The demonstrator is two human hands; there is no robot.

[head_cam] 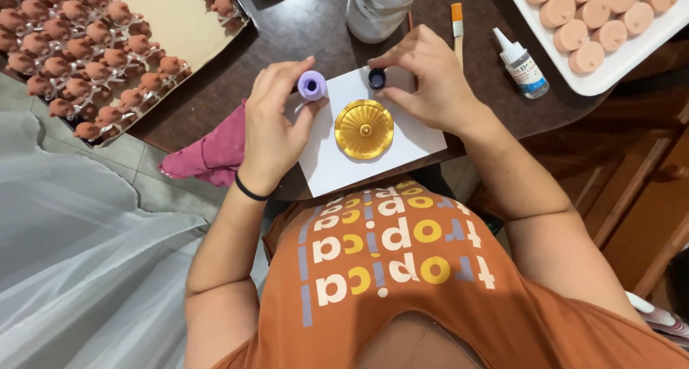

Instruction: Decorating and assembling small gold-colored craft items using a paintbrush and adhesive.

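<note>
My left hand [271, 128] grips a small lilac paint bottle [311, 86], open at the top, at the left edge of a white sheet of paper [337, 166]. My right hand [425, 78] pinches a small dark cap [377, 78] just right of the bottle. A round gold ribbed disc [364, 129] lies on the paper between and below my hands. A black band circles my left wrist.
A dark round table [301, 31] holds a glass jar [380, 6], a brush [457, 21], a small glue bottle [523, 65] and a pink cloth [212, 153]. A tray of small brown figurines [86, 53] sits left. A white tray of peach discs [596, 17] sits right.
</note>
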